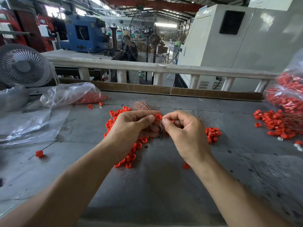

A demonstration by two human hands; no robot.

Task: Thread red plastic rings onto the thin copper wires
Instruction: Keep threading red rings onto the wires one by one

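Between fingers [151, 119]: red ring [158, 117] (hollow)

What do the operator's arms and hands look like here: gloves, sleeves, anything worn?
Both are bare. The left hand and right hand have no gloves, and no rings are visible. Both forearms are uncovered to the bottom of the frame, with no sleeves, watch or wristband showing. Fingernails are short and unpainted.

Above the grey table [164, 185], the left hand [131, 126] is pinching a red ring [158, 117] and gripping copper wires [142, 105], while the right hand [183, 128] is pinching beside it.
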